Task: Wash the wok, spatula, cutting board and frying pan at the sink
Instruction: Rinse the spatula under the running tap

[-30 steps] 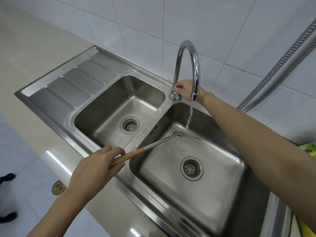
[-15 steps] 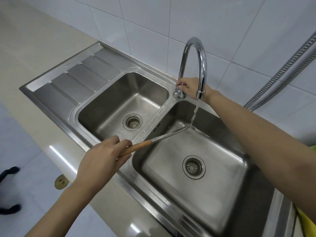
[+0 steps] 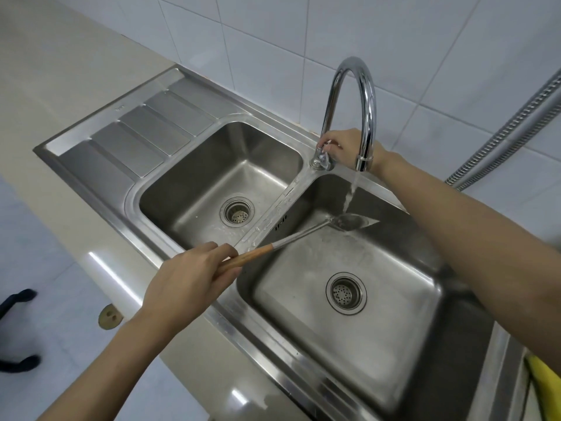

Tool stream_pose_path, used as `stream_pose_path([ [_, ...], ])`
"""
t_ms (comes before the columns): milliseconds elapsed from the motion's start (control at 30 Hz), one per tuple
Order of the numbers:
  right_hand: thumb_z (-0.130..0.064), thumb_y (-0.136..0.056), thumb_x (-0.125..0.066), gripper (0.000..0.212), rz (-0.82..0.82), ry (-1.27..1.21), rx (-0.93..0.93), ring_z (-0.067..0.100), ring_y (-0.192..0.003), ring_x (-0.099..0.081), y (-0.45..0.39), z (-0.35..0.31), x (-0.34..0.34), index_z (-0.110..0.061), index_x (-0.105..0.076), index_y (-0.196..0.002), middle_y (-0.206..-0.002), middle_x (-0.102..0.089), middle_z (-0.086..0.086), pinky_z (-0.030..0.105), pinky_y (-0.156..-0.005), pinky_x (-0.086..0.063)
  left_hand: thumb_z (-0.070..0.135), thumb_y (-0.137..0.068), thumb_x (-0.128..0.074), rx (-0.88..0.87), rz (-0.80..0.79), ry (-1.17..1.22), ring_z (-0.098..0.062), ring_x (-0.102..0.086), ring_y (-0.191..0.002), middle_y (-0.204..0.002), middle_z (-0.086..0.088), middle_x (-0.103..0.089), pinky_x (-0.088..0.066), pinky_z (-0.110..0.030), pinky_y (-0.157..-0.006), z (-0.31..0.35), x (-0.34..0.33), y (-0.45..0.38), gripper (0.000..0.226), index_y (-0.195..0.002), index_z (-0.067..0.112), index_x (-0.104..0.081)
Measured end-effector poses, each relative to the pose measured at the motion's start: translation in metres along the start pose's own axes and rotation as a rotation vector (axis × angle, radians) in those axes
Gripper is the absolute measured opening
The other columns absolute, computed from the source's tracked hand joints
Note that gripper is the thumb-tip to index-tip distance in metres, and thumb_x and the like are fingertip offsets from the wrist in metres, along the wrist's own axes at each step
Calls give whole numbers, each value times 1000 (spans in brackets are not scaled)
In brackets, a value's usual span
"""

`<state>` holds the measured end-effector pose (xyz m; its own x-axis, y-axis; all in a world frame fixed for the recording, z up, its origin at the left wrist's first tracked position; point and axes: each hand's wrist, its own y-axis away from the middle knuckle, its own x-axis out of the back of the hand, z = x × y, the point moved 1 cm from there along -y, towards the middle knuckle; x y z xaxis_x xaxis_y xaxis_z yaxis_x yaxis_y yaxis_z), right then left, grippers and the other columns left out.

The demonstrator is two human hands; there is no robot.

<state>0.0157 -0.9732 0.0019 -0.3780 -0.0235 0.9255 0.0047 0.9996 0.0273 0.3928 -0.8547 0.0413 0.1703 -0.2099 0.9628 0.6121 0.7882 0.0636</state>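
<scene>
My left hand (image 3: 188, 275) grips the wooden handle of a steel spatula (image 3: 303, 237) over the front rim of the double sink (image 3: 170, 247). The spatula's blade (image 3: 352, 222) reaches into the right basin, where the water stream (image 3: 352, 192) falls onto it. My right hand (image 3: 343, 145) is behind the curved chrome tap (image 3: 364, 95), fingers curled on the tap handle (image 3: 326, 147) at its base. No wok, cutting board or frying pan is in view.
The left basin (image 3: 218, 189) holds only its drain. A ribbed draining board (image 3: 145, 132) lies at the left of the sink. A metal hose (image 3: 510, 129) runs along the tiled wall at right. Something yellow (image 3: 546, 387) shows at the lower right corner.
The spatula's blade has moved further under the tap, so the stream now lands on it. My right hand has stayed on the tap handle.
</scene>
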Motion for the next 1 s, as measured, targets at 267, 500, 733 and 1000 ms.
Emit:
stream_pose_path([
  [267, -32, -96, -39, 25, 102, -107, -165, 27, -103, -61, 7, 10, 1, -27, -60, -108, -111, -66, 4, 44, -92, -47, 48, -95, -48, 160, -200, 63, -7, -55, -58, -63, 8, -56, -45, -26, -54, -1, -13, 2, 21, -87, 33, -61],
  [500, -29, -97, -43, 31, 509, -289, -260, 24, -96, -60, 105, -11, -14, -11, -58, -117, -108, -64, 8, 33, -82, -46, 53, -95, -45, 205, -315, 202, -13, -56, -59, -68, -1, -60, -44, -26, -57, 14, -28, 12, 48, -76, 12, -63],
  [733, -19, -90, -58, 26, 477, -162, -525, 23, -99, -58, 286, 15, -65, -9, -61, -114, -111, -60, 8, 34, -87, -45, 46, -95, -51, 149, -437, 281, -16, -56, -55, -69, -8, -64, -43, -27, -51, 51, -49, 20, 42, -84, 8, -65],
  [1000, -26, -80, -63, 43, 454, 220, -989, 42, -120, -43, 438, 47, -49, -8, -57, -118, -128, -48, 24, 50, -96, -38, 39, -94, -55, 91, -527, 390, -14, -50, -50, -69, -9, -63, -41, -23, -46, 113, -63, 19, 36, -92, 5, -65],
])
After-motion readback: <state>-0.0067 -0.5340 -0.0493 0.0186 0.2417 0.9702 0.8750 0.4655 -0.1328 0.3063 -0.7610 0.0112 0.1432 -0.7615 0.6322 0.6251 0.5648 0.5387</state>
